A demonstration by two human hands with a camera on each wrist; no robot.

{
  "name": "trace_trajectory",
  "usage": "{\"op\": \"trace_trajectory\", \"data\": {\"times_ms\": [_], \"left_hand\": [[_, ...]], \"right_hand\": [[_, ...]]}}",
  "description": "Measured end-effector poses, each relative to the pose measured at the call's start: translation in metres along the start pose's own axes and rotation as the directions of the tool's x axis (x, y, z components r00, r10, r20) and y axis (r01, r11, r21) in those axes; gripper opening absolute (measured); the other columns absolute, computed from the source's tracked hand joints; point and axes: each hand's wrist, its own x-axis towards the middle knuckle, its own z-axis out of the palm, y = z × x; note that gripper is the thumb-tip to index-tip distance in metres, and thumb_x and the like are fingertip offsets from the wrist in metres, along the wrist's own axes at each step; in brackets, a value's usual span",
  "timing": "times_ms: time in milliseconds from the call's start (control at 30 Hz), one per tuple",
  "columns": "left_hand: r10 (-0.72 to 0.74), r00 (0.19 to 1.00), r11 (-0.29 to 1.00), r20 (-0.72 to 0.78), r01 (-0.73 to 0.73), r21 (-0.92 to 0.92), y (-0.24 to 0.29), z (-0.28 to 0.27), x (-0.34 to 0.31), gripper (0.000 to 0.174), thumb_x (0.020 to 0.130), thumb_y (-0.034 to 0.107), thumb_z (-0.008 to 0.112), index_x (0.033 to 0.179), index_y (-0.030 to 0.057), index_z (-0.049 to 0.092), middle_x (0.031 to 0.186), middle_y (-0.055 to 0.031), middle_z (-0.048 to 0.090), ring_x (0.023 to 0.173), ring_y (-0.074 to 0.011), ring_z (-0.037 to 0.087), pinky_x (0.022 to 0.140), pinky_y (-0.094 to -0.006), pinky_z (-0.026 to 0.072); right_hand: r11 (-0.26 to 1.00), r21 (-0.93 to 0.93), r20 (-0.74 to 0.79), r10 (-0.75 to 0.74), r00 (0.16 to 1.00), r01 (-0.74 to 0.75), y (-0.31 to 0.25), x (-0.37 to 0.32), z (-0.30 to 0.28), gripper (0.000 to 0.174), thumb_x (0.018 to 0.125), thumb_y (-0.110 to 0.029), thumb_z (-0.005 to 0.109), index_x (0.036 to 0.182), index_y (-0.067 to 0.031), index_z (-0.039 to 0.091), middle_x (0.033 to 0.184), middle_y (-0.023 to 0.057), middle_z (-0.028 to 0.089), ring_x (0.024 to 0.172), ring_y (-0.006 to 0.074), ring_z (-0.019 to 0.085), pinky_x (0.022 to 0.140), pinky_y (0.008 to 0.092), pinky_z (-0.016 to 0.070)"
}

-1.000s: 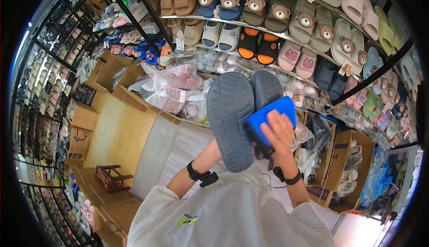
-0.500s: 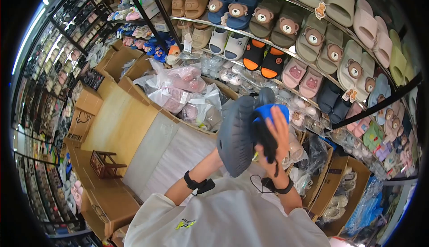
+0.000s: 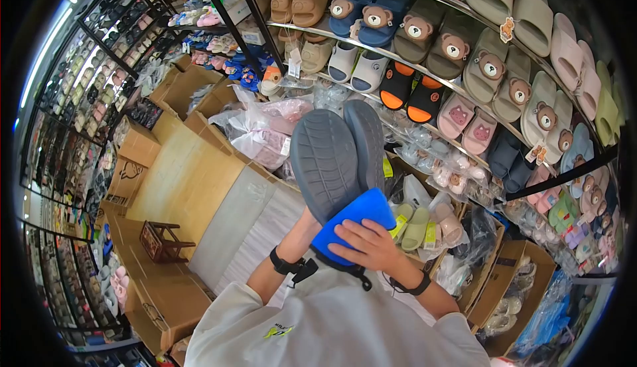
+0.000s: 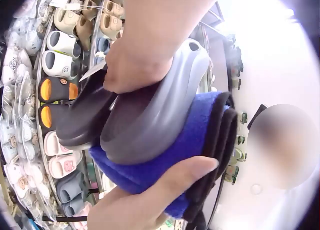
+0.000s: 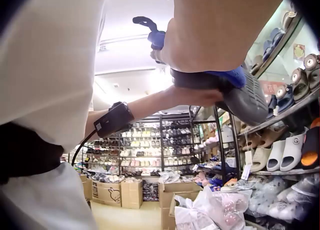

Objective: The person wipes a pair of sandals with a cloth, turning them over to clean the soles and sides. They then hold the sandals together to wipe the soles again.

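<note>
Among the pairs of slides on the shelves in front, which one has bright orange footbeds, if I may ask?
The black-strapped pair, between the white-and-grey pair and the pink pair; neither neighbour has orange footbeds.

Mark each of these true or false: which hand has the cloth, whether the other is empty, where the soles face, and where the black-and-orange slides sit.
The right hand holds a blue cloth against the grey shoes. True.
The other hand is empty. False: the left hand grips the shoes.
The soles face the head camera. True.
The black-and-orange slides sit beside the stool. False: they sit between white and pink pairs.
</note>
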Motion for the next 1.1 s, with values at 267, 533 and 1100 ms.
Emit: {"op": "trace_trajectory", "data": {"times_ms": [267, 533, 1100], "left_hand": [[-0.028, 0.985, 0.998, 0.168, 0.037, -0.047, 0.056, -0.038, 0.03, 0.045, 0.104, 0.015, 0.058, 0.146, 0.0033, 0.046, 0.137, -0.0094, 0.059, 0.119, -0.0184, 0.061, 0.102, -0.034, 0.0525], [-0.193, 0.958, 0.972, 0.211, 0.157, 0.172, 0.106, -0.037, 0.048, 0.04, 0.105, 0.022, 0.056, 0.141, 0.005, 0.052, 0.127, -0.0056, 0.061, 0.11, -0.016, 0.06, 0.095, -0.0312, 0.0554], [-0.435, 0.857, 0.876, 0.276, 0.474, -0.091, 0.155, -0.135, 0.07, 0.049, 0.105, 0.027, 0.056, 0.148, 0.0055, 0.046, 0.139, -0.0104, 0.057, 0.123, -0.0207, 0.058, 0.105, -0.0371, 0.0514]], "right_hand": [[0.925, -0.303, -0.154, 0.192, 0.969, -0.231, 0.005, 0.033, 0.046, 0.03, 0.092, -0.015, 0.061, 0.119, -0.0177, 0.073, 0.132, 0.0099, 0.068, 0.125, 0.0253, 0.061, 0.112, 0.041, 0.0369], [0.749, -0.359, -0.516, 0.337, 0.787, -0.556, 0.027, 0.155, 0.054, 0.039, 0.089, -0.017, 0.067, 0.127, -0.0072, 0.069, 0.139, 0.0181, 0.063, 0.128, 0.036, 0.06, 0.108, 0.048, 0.042], [0.896, -0.277, -0.077, 0.339, 0.937, -0.347, -0.058, 0.13, 0.174, 0.038, 0.091, -0.013, 0.061, 0.128, -0.0177, 0.068, 0.137, 0.0082, 0.065, 0.126, 0.0231, 0.062, 0.11, 0.0406, 0.0413]]}}
